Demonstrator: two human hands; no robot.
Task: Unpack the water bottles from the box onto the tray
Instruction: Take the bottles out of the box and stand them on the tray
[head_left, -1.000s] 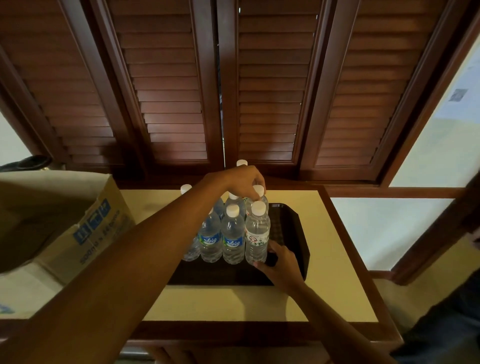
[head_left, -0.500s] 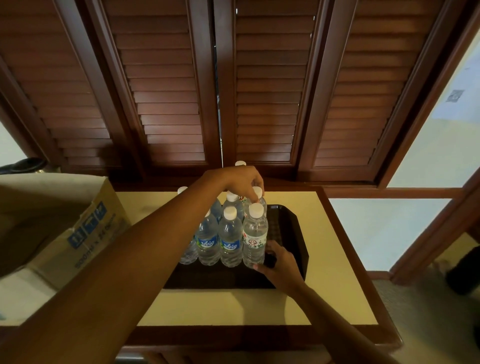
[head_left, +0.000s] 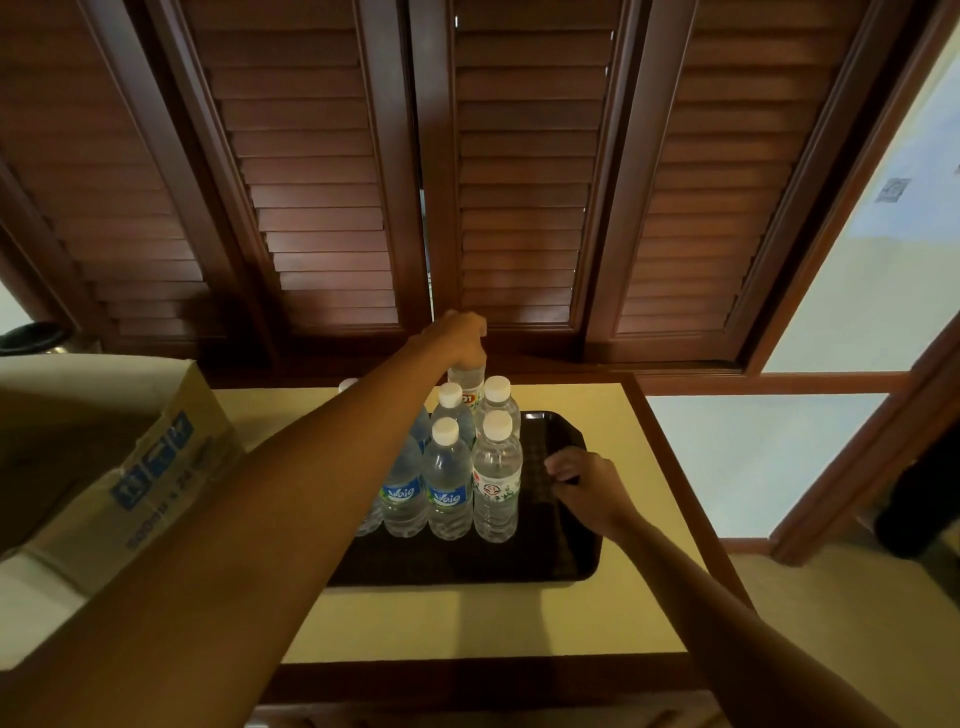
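Several clear water bottles with white caps stand upright in rows on a dark tray on the yellow table top. My left hand reaches over them and is shut on the cap of the rear bottle at the back of the tray. The front right bottle has a white label, and the one beside it has a blue label. My right hand hovers over the tray's right side, just right of the front bottles, fingers curled and holding nothing. My left forearm hides part of the left bottles.
An open cardboard box sits on the table's left side. Dark wooden louvred shutters stand right behind the table. The table's wooden rim runs along the right, with floor beyond it.
My left hand has moved from the middle bottles' caps back to the rear bottle and gripped its top. My right hand has let go of the front right bottle and shifted right.
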